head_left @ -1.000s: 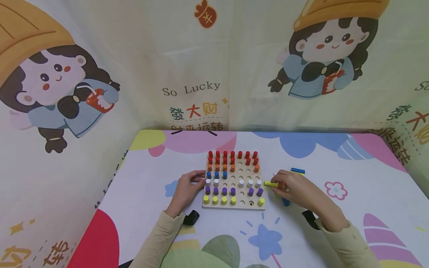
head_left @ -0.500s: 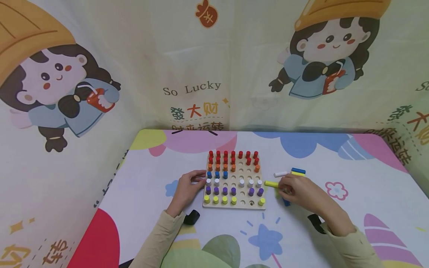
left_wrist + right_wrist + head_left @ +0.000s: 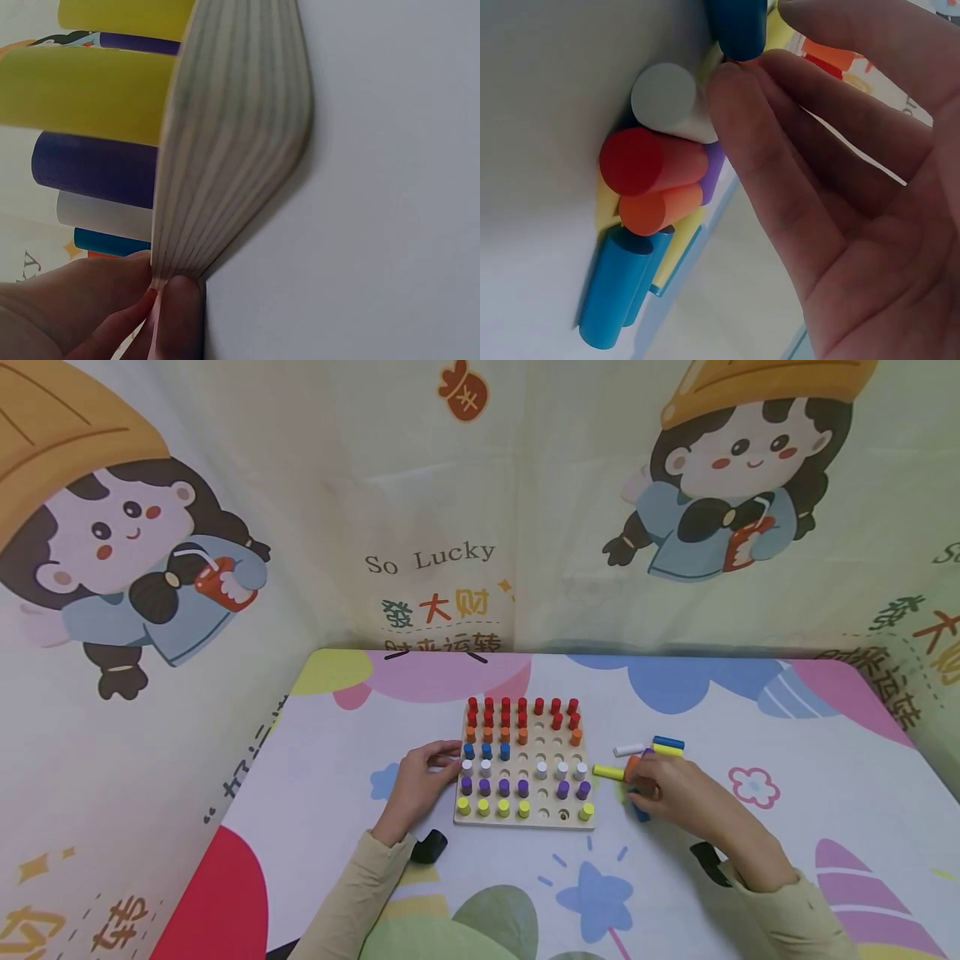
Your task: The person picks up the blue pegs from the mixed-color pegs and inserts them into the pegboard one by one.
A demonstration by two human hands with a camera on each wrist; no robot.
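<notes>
Steadying the pegboard [image 3: 522, 817] with curled left hand [image 3: 420, 781], right hand [image 3: 675, 789] fingers closed on loose pegs [image 3: 660, 176] — next likely seating one in an empty hole.

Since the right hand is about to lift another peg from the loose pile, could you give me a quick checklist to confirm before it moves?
1. Pegboard steadied: ok, the left hand grips its left edge.
2. Free holes on the board: ok, several show in the middle rows.
3. Loose pegs within reach: ok, the right hand rests on the pile; an orange peg shows at its fingertips.
4. Firm grip on one peg: cannot tell; the right wrist view shows fingers beside the pegs, not closed around any.
5. Yellow peg out of the path: not ok, it lies between pile and board.
</notes>
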